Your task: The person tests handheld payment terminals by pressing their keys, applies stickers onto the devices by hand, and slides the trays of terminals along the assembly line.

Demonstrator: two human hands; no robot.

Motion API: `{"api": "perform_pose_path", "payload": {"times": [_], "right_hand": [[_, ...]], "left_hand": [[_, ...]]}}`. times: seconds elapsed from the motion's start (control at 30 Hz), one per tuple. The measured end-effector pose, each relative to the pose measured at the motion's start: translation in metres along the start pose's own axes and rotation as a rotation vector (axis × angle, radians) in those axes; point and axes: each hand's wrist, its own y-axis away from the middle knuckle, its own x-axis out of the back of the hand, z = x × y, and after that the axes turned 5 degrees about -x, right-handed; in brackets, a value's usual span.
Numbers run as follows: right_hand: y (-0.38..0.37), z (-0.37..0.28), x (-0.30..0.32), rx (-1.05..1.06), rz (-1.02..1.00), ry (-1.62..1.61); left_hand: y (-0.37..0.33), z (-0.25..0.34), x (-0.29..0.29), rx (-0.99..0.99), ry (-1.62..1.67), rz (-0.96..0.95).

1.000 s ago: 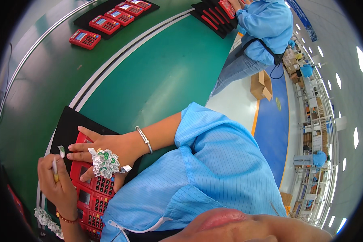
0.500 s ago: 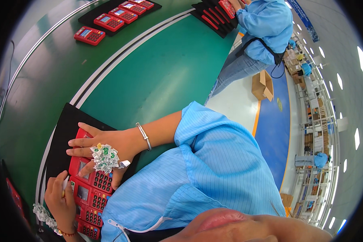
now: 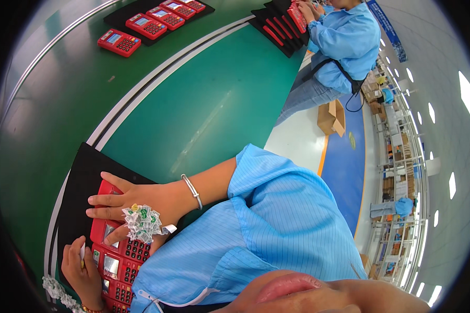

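Red keypad terminals lie in a close row on a black mat, lower left of view. Right hand rests palm down across the upper end of the row, fingers spread wide, partly covering a screen and keys. On its back: clump of crumpled white-and-green labels; silver bangle at wrist. Left hand, just beside the row's outer edge, is curled, fingers narrow around a slim white tool; tool's contact with a terminal: cannot tell. Near the left wrist, a heap of crumpled white scraps.

Beyond, on the dark green surface: more red terminals, four on a second black mat, one just off it. Top right, a co-worker in a blue jacket handles a red device. Open cardboard box on the floor.
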Motion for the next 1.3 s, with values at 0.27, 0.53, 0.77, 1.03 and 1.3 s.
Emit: {"api": "perform_pose_path", "payload": {"times": [0.27, 0.53, 0.77, 1.03, 1.3], "right_hand": [[0.000, 0.011, -0.012, 0.051, 0.080, 0.122], [0.000, 0.004, -0.003, -0.013, 0.001, 0.062], [-0.001, -0.003, 0.000, -0.011, 0.071, 0.014], [0.000, 0.001, 0.021, -0.060, 0.004, -0.013], [-0.004, 0.015, 0.062, -0.236, -0.280, 0.135]], "left_hand": [[0.006, -0.005, 0.003, 0.075, -0.042, -0.064], [0.009, -0.010, 0.002, 0.044, -0.034, -0.060], [0.012, -0.004, 0.002, 0.030, -0.016, -0.020], [-0.004, -0.004, 0.000, -0.016, 0.017, -0.054], [-0.054, 0.011, -0.004, -0.181, -0.118, 0.061]]}}
